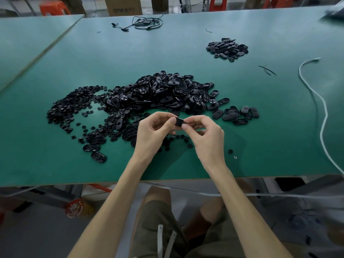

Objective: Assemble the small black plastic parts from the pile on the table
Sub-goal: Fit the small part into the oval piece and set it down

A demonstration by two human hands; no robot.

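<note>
A small black oval plastic part point(179, 121) is held just above the green table point(260, 127), near its front edge. My left hand point(155, 131) pinches its left end between thumb and fingers. My right hand point(205, 135) pinches its right end, fingers curled. Behind my hands lies the large pile of black oval shells point(167, 92). To its left spreads a pile of small round black pieces point(68, 108). Part of the held piece is hidden by my fingers.
A smaller heap of black oval parts point(227, 48) sits at the back right. A short row of ovals point(236, 114) lies right of my hands. A white cord point(316, 101) runs down the right side, and a black cable point(145, 23) lies at the far edge.
</note>
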